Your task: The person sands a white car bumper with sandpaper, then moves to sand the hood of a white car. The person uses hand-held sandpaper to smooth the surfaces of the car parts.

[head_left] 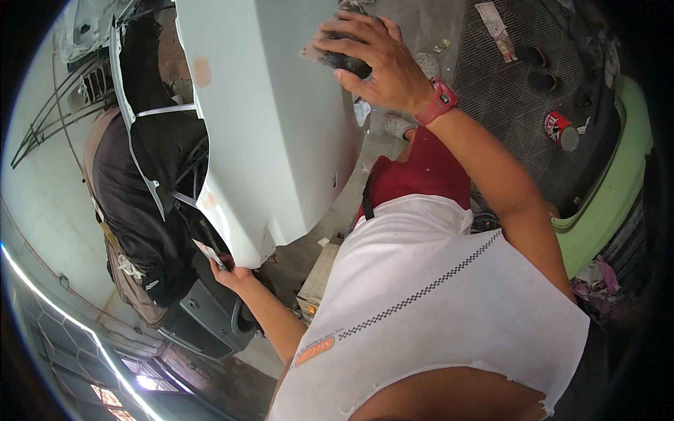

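While the left hand (237, 278) is pinching a flat pale piece (208, 252) beside the panel's lower end, the white car panel (281, 126) is stretching between both hands; right hand (372, 56) is curling its fingers over a dark pad (355, 66) near the upper right edge, contact unclear; red can (559, 131) is resting on the dark mat (509, 105) farther right.

The right arm reaches far forward, bent at the elbow (523, 193), its forearm (484, 151) slanting inward. The right grip (351, 59) is palm down, fingers bent, slightly spread and pointing left, the thumb (353, 82) set apart on the side nearer the body. The left forearm (277, 316) slants outward and forward; the left grip (228, 272) has bent fingers, partly hidden, their hold unclear.
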A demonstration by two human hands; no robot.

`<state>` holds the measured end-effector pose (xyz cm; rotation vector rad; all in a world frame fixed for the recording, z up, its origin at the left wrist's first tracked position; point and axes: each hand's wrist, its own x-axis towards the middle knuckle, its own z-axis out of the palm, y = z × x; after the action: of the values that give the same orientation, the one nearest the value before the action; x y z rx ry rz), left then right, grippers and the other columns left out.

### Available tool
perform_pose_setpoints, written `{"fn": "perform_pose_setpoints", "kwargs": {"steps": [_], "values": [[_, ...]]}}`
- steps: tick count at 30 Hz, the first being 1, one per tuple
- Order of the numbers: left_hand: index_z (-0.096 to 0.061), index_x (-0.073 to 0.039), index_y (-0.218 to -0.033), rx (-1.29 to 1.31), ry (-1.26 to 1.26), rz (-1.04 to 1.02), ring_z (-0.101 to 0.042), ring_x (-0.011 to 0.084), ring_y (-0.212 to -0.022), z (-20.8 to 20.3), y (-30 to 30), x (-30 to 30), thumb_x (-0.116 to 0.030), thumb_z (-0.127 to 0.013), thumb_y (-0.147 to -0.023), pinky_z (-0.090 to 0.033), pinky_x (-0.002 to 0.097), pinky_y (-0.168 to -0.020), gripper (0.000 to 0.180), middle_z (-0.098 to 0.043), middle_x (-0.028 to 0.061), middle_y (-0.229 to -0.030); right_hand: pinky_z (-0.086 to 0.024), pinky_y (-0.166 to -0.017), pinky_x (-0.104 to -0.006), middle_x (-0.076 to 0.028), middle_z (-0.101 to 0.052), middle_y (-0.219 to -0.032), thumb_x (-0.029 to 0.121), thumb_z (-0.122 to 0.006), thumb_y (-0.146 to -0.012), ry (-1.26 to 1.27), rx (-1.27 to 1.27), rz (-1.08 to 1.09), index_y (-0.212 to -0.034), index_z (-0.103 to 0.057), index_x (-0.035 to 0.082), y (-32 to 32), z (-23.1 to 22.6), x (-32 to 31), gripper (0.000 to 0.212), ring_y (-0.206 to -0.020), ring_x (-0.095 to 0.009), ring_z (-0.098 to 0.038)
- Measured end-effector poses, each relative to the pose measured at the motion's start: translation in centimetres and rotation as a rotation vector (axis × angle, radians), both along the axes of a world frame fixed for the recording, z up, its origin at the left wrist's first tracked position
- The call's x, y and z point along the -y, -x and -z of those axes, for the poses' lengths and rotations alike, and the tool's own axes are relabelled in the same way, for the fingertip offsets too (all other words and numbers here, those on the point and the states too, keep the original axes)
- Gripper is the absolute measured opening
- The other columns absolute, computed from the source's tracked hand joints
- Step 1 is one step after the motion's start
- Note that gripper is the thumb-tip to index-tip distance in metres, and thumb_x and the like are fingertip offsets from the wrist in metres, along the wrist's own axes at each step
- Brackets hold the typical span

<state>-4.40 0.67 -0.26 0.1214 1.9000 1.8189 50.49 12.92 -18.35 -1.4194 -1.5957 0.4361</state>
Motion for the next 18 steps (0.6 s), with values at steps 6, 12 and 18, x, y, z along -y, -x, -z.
{"fn": "perform_pose_setpoints", "kwargs": {"steps": [6, 12, 18], "values": [[-0.072, -0.004, -0.109, -0.010, 0.054, -0.014, -0.068, 0.0167, -0.083, -0.3, -1.1, -0.2, -0.022, -0.066, -0.100, -0.060, 0.0356, -0.077, 0.021, -0.071, 0.0052, -0.090, -0.019, -0.119, -0.0690, 0.001, -0.054, -0.153, 0.031, -0.073, -0.089, -0.035, 0.127, -0.178, -0.139, -0.066, 0.034, -3.1, -1.3, -3.8, 0.051, -0.155, -0.026, -0.035], [-0.072, -0.004, -0.108, -0.039, 0.090, -0.071, -0.067, 0.0170, -0.081, -0.4, -2.0, -0.2, -0.022, -0.067, -0.099, -0.060, 0.0370, -0.078, 0.021, -0.070, 0.0047, -0.089, -0.020, -0.117, -0.0703, 0.003, -0.057, -0.146, 0.033, -0.069, -0.091, -0.314, 0.253, -0.220, -0.135, -0.067, 0.036, -5.4, -1.9, -9.1, 0.044, -0.151, -0.024, -0.040], [-0.072, -0.002, -0.108, -0.008, 0.046, -0.149, -0.068, 0.0170, -0.085, -0.3, -0.5, 0.2, -0.021, -0.067, -0.099, -0.060, 0.0368, -0.081, 0.021, -0.071, 0.0052, -0.091, -0.025, -0.115, -0.0712, 0.004, -0.058, -0.143, 0.032, -0.071, -0.090, -0.417, 0.259, -0.373, -0.132, -0.069, 0.034, -6.5, -1.6, -12.9, 0.042, -0.148, -0.025, -0.041]]}}
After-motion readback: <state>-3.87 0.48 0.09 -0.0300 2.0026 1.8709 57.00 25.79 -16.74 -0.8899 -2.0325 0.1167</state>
